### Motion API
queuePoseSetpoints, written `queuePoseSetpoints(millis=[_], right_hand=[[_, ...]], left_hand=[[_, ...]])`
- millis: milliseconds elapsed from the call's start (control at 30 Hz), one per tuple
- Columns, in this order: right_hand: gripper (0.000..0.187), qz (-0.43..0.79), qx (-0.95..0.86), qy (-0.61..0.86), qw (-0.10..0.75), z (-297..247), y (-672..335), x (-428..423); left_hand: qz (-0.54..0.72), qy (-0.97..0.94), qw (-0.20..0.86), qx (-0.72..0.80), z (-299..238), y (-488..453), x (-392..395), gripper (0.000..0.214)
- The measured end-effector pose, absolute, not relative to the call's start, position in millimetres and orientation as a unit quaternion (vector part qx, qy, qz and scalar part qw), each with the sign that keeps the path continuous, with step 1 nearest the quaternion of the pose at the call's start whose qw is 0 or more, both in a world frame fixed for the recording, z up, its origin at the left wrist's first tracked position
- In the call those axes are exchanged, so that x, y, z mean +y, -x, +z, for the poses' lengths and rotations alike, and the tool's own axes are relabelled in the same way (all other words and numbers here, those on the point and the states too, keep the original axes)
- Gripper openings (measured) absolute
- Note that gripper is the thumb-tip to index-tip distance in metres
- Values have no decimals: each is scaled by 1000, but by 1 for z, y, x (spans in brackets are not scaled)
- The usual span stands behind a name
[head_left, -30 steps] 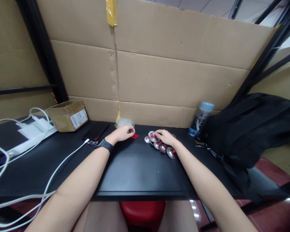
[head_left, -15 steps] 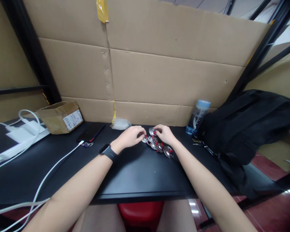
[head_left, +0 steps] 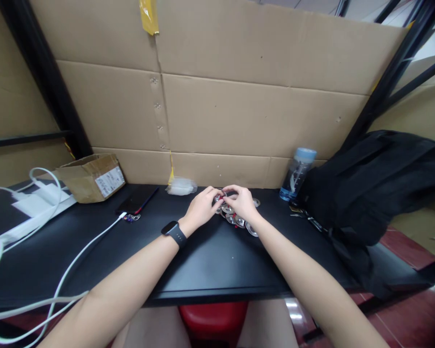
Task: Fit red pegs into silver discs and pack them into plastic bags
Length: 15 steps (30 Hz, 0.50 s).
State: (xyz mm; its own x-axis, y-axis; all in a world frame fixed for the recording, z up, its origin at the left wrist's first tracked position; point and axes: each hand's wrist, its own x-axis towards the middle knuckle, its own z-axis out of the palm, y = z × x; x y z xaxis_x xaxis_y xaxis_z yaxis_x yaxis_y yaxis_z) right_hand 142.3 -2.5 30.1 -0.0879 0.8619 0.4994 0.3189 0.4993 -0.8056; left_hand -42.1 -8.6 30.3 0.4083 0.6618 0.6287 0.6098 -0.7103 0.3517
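My left hand point(head_left: 202, 207) and my right hand point(head_left: 242, 203) meet over the back of the black table, fingertips pinched together on a small silver finger cymbal point(head_left: 218, 197) with a red strap. The fingers cover part of it. Right below them lie several more finger cymbals point(head_left: 240, 222), shiny domed discs with red loops, overlapping in a slanting row. The nearest one point(head_left: 252, 230) sits by my right wrist. Beyond my right hand another disc point(head_left: 256, 202) shows partly. On my left wrist is a dark smartwatch point(head_left: 170, 228).
A clear plastic packet point(head_left: 181, 186) lies against the cardboard wall point(head_left: 217, 111). To the left are a phone point(head_left: 136, 200), white cables point(head_left: 80, 253), a power strip point(head_left: 39, 212) and a small carton point(head_left: 90, 179). A water bottle point(head_left: 297, 175) and black backpack point(head_left: 373, 188) stand right.
My right hand has moved left with a finger cymbal to meet my left hand, which has shifted slightly right. A disc behind my right hand has come into view.
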Motion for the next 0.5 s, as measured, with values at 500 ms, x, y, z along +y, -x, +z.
queuePoseSetpoints(millis=[500], right_hand=[[36,374,-624,427,538,21,-134,1]], left_hand=[[315,-834,-137,432,27,42,-7,16]])
